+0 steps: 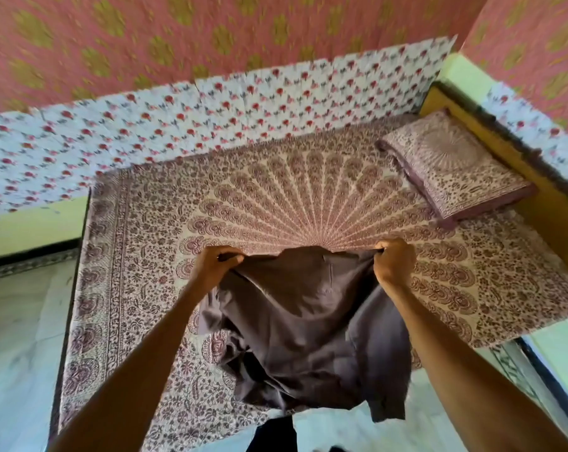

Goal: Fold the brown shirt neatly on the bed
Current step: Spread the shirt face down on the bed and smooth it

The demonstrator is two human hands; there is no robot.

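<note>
Floor (pixel 18 321) at far left was pale and tiled, beside the bed's (pixel 119 243) edge. Bed carried a cream sheet printed with a maroon mandala, rays fanning from the centre.

My left hand (pixel 212 267) was raised over the bed, fingers (pixel 225 252) clenched on the upper edge of the brown shirt (pixel 308 321), the cloth bunched inside the fist. Forearm bare, reaching up from lower left.

Brown shirt hung between both hands, held up in the air above the near part of the bed. Top edge stretched from fist to fist and sagged slightly in the middle. Body of the shirt fell in loose, uneven folds toward me; lowest corner dangled past the bed's near edge, over the floor. Whether any part touched the sheet: cannot tell.

My right hand (pixel 393 265) gripped the opposite end of that top edge, fingers curled shut on the fabric, level with the left.

Pillow (pixel 455 168) lay at the far right corner of the bed, same mandala print, well apart from the shirt. Floral wall covering (pixel 211 106) ran behind the bed.
</note>
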